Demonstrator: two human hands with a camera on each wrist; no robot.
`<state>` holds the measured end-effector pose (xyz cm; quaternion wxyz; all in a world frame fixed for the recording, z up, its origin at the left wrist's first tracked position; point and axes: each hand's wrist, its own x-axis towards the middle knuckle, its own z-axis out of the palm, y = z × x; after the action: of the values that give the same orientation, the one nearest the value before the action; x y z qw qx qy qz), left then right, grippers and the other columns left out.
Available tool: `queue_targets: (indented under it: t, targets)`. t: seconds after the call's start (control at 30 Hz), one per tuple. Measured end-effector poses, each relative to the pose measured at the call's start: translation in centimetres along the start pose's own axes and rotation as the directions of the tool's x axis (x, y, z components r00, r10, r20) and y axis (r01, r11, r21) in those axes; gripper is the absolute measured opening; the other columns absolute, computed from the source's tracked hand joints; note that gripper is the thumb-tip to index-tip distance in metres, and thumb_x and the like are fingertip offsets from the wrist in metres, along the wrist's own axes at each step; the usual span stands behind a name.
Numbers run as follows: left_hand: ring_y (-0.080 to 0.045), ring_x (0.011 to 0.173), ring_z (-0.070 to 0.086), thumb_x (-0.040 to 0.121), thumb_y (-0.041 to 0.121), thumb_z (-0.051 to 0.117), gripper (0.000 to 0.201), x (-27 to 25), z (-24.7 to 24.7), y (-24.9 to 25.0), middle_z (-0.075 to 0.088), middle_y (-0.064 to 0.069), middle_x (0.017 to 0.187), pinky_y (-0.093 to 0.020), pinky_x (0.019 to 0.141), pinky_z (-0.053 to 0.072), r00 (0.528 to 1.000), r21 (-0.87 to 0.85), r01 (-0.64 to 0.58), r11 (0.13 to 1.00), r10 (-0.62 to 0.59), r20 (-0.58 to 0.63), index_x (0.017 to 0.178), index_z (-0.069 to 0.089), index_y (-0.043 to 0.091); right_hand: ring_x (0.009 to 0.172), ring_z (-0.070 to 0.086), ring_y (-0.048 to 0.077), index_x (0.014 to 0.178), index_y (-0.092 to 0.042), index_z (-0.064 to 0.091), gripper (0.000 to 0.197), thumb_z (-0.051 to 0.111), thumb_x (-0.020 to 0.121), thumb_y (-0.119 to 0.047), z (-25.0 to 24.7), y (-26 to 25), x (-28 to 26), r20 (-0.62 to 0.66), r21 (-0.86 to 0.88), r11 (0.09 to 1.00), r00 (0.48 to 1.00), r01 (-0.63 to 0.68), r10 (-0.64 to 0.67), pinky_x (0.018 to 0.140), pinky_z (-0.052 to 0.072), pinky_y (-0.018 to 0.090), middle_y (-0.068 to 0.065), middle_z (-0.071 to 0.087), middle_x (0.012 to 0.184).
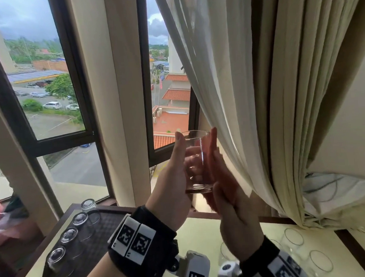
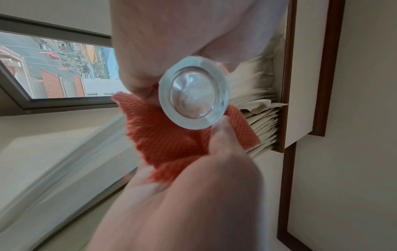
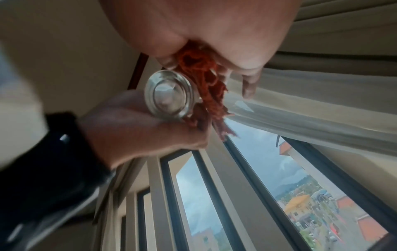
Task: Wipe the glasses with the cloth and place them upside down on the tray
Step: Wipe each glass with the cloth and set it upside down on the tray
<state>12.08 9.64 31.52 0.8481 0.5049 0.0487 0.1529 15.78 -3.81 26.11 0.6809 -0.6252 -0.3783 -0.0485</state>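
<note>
Cream tabletop (image 1: 202, 238) carries the work, with a dark tray (image 1: 110, 223) at its left end and, on the tray's left edge, a row of four upturned tumblers (image 1: 69, 234), bases uppermost; judged finished and set to drain. A further small glass (image 1: 88, 205) stands just beyond the tray's far corner; its orientation cannot be told. Several unwiped glasses (image 1: 293, 237) stand mouth-up at the right end, kept well apart from the done ones, which keeps the two lots from mixing.

Held tumbler (image 1: 197, 161) is raised above the tabletop, between both hands, against the window; a judgement: the daylight shows smears. It is upright, mouth up. The left hand (image 1: 173, 180) grips it, fingers curled round the wall and thumb up along the near side. The right hand (image 1: 228, 201) lies against the opposite wall with fingers nearly straight, pressing an orange waffle-weave cloth (image 2: 171, 141) to the glass, with the thumb pinning the cloth in the palm. One hand steadies while the other wipes.

Condition of the tumbler: clear, plain, straight-sided, with a thick heavy base (image 2: 193, 97) showing a domed lens centre. No chips or cracks visible; residue cannot be judged.
</note>
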Motion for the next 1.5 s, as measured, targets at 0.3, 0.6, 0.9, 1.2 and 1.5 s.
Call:
queue_targets:
  t: [0.3, 0.6, 0.9, 1.2, 1.5]
  targets:
    - [-0.035, 0.132, 0.066, 0.100, 0.072, 0.047, 0.077, -0.3, 0.0, 0.9, 0.070, -0.020, 0.138, -0.049, 0.121, 0.042, 0.995, -0.150, 0.073, 0.986, -0.061, 0.084, 0.140, 0.070, 0.010, 0.163, 0.006, 0.034, 0.161, -0.012, 0.037, 0.055, 0.041, 0.106, -0.015, 0.5, -1.3, -0.6, 0.252, -0.386, 0.839, 0.919, 0.384, -0.305, 0.126, 0.021, 0.062, 0.002, 0.013, 0.176]
    - [-0.036, 0.100, 0.064, 0.096, 0.072, 0.061, 0.067, 0.0, -1.0, 0.1, 0.068, -0.021, 0.115, -0.054, 0.099, 0.051, 0.999, -0.054, 0.041, 0.998, -0.041, 0.000, 0.119, 0.076, 0.010, 0.163, 0.015, 0.020, 0.163, -0.031, 0.036, 0.068, 0.045, 0.104, 0.002, 0.6, -0.6, 0.1, 0.089, -0.173, 0.963, 0.977, 0.208, -0.195, 0.130, 0.023, 0.053, -0.008, 0.022, 0.174]
    - [-0.028, 0.103, 0.076, 0.103, 0.069, 0.047, 0.071, 0.2, -0.9, 1.0, 0.078, -0.017, 0.118, -0.040, 0.098, 0.060, 0.995, -0.170, 0.055, 0.984, -0.041, 0.086, 0.122, 0.080, 0.008, 0.163, 0.009, 0.036, 0.159, -0.007, 0.039, 0.054, 0.041, 0.105, -0.016, 1.2, -1.6, -0.7, 0.273, -0.376, 0.832, 0.907, 0.407, -0.320, 0.131, 0.018, 0.049, 0.008, 0.017, 0.176]
    - [-0.026, 0.075, 0.057, 0.070, 0.078, 0.081, 0.064, 0.2, -0.7, 0.6, 0.057, -0.015, 0.088, -0.038, 0.076, 0.050, 0.998, -0.061, -0.006, 0.998, 0.010, 0.060, 0.094, 0.076, 0.018, 0.143, 0.047, 0.023, 0.157, -0.041, 0.044, 0.054, 0.045, 0.107, -0.019, 0.4, -0.9, 0.3, 0.082, 0.004, 0.998, 0.995, 0.057, -0.058, 0.121, 0.031, 0.055, -0.001, 0.056, 0.153]
    - [-0.032, 0.133, 0.066, 0.100, 0.076, 0.043, 0.078, -0.5, 0.0, 0.4, 0.070, -0.019, 0.139, -0.051, 0.117, 0.046, 0.999, -0.100, 0.016, 0.995, -0.012, 0.039, 0.139, 0.070, 0.014, 0.162, 0.012, 0.034, 0.158, -0.005, 0.039, 0.054, 0.043, 0.104, -0.007, 0.0, -2.4, 0.6, 0.251, -0.326, 0.866, 0.918, 0.378, -0.307, 0.130, 0.020, 0.053, 0.010, 0.019, 0.175]
